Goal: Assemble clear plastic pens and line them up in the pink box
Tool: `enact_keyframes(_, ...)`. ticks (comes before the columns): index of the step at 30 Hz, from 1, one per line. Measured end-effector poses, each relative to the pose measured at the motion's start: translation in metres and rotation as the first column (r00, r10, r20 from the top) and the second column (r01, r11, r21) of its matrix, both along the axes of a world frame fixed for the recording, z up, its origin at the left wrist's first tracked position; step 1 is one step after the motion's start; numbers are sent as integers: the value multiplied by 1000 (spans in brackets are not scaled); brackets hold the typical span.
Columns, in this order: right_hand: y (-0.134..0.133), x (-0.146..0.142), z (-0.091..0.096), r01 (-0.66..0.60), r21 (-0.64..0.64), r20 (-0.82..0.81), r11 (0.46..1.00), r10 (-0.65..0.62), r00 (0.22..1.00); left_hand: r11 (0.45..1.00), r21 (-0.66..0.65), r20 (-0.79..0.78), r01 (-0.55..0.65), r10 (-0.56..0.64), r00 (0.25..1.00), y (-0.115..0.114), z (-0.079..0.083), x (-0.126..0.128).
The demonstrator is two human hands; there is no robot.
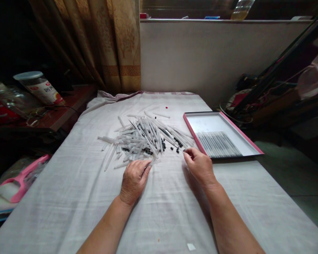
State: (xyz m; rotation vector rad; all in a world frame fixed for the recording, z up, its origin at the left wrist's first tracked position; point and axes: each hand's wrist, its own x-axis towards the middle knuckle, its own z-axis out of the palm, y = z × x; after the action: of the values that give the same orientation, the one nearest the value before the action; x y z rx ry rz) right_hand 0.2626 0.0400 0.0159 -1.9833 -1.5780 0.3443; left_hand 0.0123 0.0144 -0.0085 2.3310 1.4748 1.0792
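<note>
In the head view, one neat row of slender translucent plastic pen tubes [218, 144] fills part of a shallow white pink-sided box [205, 123]; most, seemingly, are left in a jumbled translucent heap [148, 135] on white cloth [161, 211]. The left hand [135, 176] curls narrow beside it, the right hand [201, 164] pinches near small black plugs [172, 148]; whether either holds anything is unclear.

One tray [204, 123], one tiny red piece [166, 107], uncountably many pen tubes [145, 137]
</note>
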Motion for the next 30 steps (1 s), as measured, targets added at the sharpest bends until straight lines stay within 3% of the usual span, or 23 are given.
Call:
enact_keyframes(2, 1, 8, -4, 37, 127, -314, 991, 5, 950, 998, 64, -12, -5, 5, 1000, 1, -2, -1)
enact_keyframes(5, 3, 13, -4, 125, 180, -701, 976, 38, 713, 993, 119, -20, -19, 21, 1000, 2, -3, -2)
enact_keyframes(8, 3, 11, 1, 168, 171, -871, 971, 69, 486, 990, 134, -21, -36, 39, 999, 3, -2, -2)
enact_keyframes(10, 1, 9, 4, 169, 189, -906, 967, 106, 409, 990, 135, -20, -41, 44, 999, 3, -2, -2)
enact_keyframes(14, -2, 5, 7, 132, 232, -909, 964, 166, 383, 988, 146, -24, -41, 45, 999, 3, 0, -2)
enact_keyframes(30, 0, 1, 2, 95, 229, -880, 969, 164, 446, 993, 117, -22, -14, 17, 1000, 2, -3, -1)
